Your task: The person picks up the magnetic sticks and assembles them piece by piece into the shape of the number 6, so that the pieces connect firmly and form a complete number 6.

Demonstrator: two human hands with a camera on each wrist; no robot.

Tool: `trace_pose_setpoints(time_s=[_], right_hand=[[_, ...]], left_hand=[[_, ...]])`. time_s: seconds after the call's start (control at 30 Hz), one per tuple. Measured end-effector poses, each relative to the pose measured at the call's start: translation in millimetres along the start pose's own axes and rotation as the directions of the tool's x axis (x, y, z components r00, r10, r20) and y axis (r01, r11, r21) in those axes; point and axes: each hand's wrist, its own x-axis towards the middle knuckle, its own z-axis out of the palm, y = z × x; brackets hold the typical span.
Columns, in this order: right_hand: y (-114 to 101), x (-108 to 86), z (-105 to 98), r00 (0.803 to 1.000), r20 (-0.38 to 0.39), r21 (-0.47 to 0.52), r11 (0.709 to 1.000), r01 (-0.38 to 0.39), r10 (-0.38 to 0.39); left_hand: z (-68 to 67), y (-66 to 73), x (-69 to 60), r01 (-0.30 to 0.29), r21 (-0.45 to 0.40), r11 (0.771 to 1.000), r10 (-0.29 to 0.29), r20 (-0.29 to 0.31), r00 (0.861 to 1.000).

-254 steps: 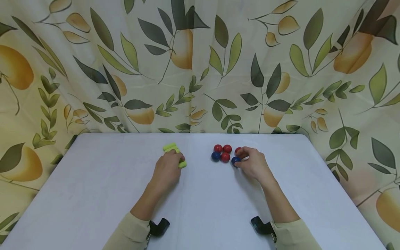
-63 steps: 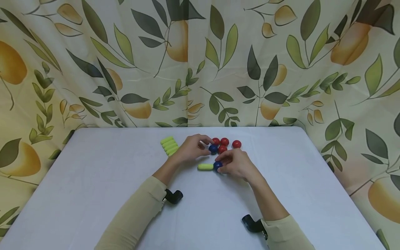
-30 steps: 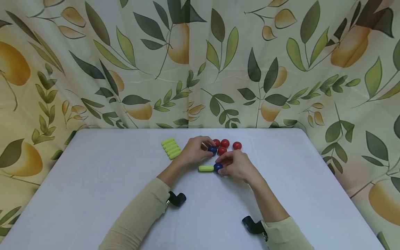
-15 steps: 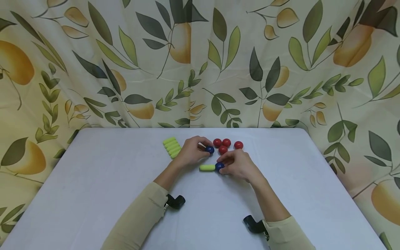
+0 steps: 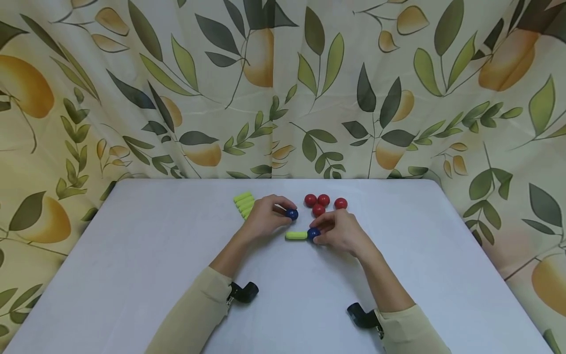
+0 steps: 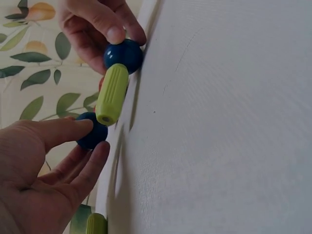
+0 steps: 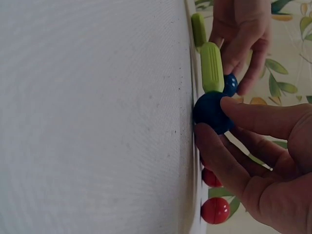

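My right hand (image 5: 342, 231) pinches a dark blue ball (image 7: 213, 113) between thumb and fingers. A ribbed lime-green rod (image 5: 296, 236) sticks out leftward from that ball, its end against it. Just behind the rod, my left hand (image 5: 267, 215) holds a second blue ball (image 5: 292, 214) between thumb and fingertips, as the left wrist view also shows. In that view the rod's free end (image 6: 106, 118) overlaps the left hand's ball; the head view shows the two apart. Several more green rods (image 5: 243, 199) lie side by side left of the left hand, partly hidden by it.
Three red balls (image 5: 318, 210) sit close together behind my right hand, and another red ball (image 5: 340, 203) stands a little to their right. A white cloth (image 5: 177, 246) covers the table. Behind its far edge hangs a leaf-patterned curtain (image 5: 283, 98).
My left hand has drawn its blue ball leftward, away from the red balls. My right hand still holds its ball with the rod in nearly the same place; earlier it was farther right, without the rod.
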Motion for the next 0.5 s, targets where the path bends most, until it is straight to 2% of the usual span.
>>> trace_pose_setpoints(time_s=[0.23,0.5], right_hand=[[-1,1.4,0,1.0,0.004,0.005,1.0,-0.005,0.005],[0,1.5,1,1.0,-0.004,0.007,1.0,-0.018,0.018]], left_hand=[[-6.8,-4.3,-9.6,-0.003,-0.016,1.0,0.003,-0.016,1.0],[-16.5,-6.6,-22.7,0.027,-0.014,1.0,-0.027,-0.004,1.0]])
